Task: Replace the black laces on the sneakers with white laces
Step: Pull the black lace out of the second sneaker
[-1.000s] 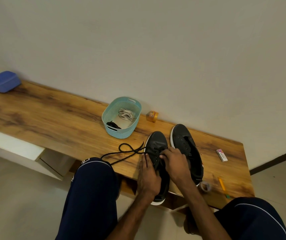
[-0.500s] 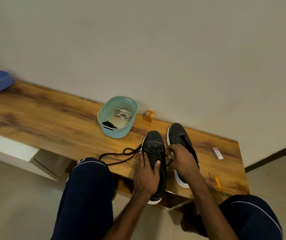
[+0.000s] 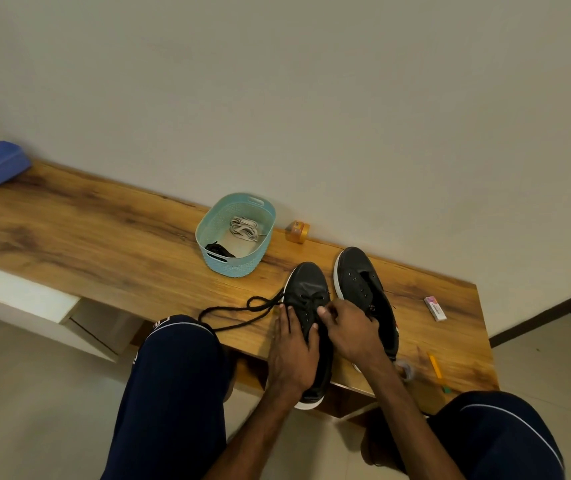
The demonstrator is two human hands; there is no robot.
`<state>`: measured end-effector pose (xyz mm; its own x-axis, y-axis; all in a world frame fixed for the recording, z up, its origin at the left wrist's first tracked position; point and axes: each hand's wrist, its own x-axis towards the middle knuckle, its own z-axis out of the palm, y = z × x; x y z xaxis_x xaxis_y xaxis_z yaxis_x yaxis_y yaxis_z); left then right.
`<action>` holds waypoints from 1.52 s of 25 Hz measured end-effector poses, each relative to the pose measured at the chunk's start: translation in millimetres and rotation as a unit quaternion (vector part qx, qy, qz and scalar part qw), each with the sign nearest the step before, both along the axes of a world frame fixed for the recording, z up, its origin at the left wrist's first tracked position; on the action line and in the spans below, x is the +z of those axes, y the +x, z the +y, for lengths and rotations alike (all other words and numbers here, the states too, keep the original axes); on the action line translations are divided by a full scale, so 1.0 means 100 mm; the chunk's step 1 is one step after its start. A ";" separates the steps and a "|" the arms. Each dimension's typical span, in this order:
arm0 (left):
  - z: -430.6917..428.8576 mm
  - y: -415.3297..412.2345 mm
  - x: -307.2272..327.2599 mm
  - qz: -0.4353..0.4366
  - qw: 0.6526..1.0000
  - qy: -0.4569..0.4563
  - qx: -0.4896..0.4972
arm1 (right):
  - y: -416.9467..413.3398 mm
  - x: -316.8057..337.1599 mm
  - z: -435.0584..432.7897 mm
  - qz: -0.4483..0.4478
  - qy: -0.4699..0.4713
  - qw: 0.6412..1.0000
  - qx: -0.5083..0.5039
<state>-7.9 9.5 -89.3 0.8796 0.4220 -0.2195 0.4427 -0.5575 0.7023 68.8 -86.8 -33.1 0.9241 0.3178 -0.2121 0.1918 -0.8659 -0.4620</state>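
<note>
Near the right end of the table (image 3: 104, 237), by its front edge, two black sneakers stand side by side, toes toward the wall. The left hand (image 3: 294, 355) lies flat on the nearer sneaker (image 3: 306, 282), fingers nearly straight, pressing it down, its heel jutting over the front edge. The right hand (image 3: 349, 330) has its fingertips curled and pinches the black lace (image 3: 239, 310) at the eyelets; the lace's free length loops leftward across the wood. The other sneaker (image 3: 358, 271) has bare eyelets. Toward the back edge a teal basket (image 3: 239, 268) holds white laces (image 3: 244, 226) and a loose black lace (image 3: 218, 251). An eraser (image 3: 435, 308) lies by the right edge.
</note>
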 end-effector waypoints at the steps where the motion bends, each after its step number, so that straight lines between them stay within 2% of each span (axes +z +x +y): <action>1: 0.00 0.00 -0.01 0.002 1.000 -0.002 -0.002 | -0.02 -0.02 0.01 0.010 0.000 1.000 0.007; 5: 0.00 0.01 -0.04 0.011 1.000 0.006 -0.012 | -0.02 -0.04 0.06 0.005 0.016 1.000 0.009; 10: 0.02 0.01 -0.06 0.015 0.999 0.017 -0.027 | -0.01 -0.08 0.05 0.049 0.067 0.996 -0.014; 14: 0.03 0.01 -0.07 0.028 0.998 0.023 -0.042 | 0.02 -0.09 0.03 0.090 0.049 0.995 -0.012; 18: 0.02 0.01 -0.05 0.031 0.998 0.046 -0.044 | -0.01 -0.08 0.07 0.069 0.012 0.997 -0.016; 22: 0.02 0.01 -0.03 0.037 0.995 0.072 -0.055 | -0.01 -0.05 0.04 0.103 0.007 0.995 -0.006; 24: 0.02 0.00 -0.02 0.041 0.995 0.071 -0.056 | 0.01 0.06 -0.07 0.155 0.124 0.980 -0.017; 26: 0.03 0.00 0.00 0.042 0.995 0.068 -0.055 | 0.06 0.30 -0.28 0.213 0.309 0.927 -0.002; 28: 0.03 0.00 0.01 0.046 0.996 0.058 -0.056 | 0.13 0.61 -0.56 0.267 0.390 0.879 0.062; 29: 0.03 0.01 0.01 0.050 0.996 0.054 -0.058 | 0.16 0.75 -0.67 0.288 0.376 0.877 0.082; 30: 0.03 0.01 0.02 0.053 0.995 0.053 -0.060 | 0.18 0.82 -0.73 0.281 0.316 0.902 0.089; 31: 0.03 0.01 0.02 0.054 0.995 0.053 -0.061 | 0.18 0.83 -0.74 0.235 0.220 0.943 0.077; 32: 0.02 0.00 0.03 0.052 0.995 0.054 -0.060 | 0.18 0.77 -0.69 0.154 0.118 0.980 0.046; 33: 0.02 0.00 0.03 0.051 0.995 0.055 -0.059 | 0.16 0.66 -0.58 0.050 0.055 0.997 0.013; 34: 0.03 0.00 0.03 0.051 0.996 0.054 -0.058 | 0.11 0.56 -0.43 -0.021 0.047 0.999 -0.003; 35: 0.03 0.00 0.03 0.053 0.996 0.052 -0.059 | 0.04 0.44 -0.26 -0.035 0.061 0.997 0.006; 36: 0.03 0.01 0.04 0.057 0.995 0.051 -0.063 | -0.04 0.31 -0.10 -0.018 0.053 0.998 0.027; 38: 0.03 0.00 0.05 0.067 0.994 0.059 -0.070 | -0.12 0.03 0.08 -0.011 -0.024 0.997 0.066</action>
<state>-8.1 12.0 -84.0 0.8972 0.3280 -0.2957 0.4412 -0.6948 0.5680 56.8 -78.3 -30.3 0.8795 0.4268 -0.2104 0.3149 -0.8536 -0.4149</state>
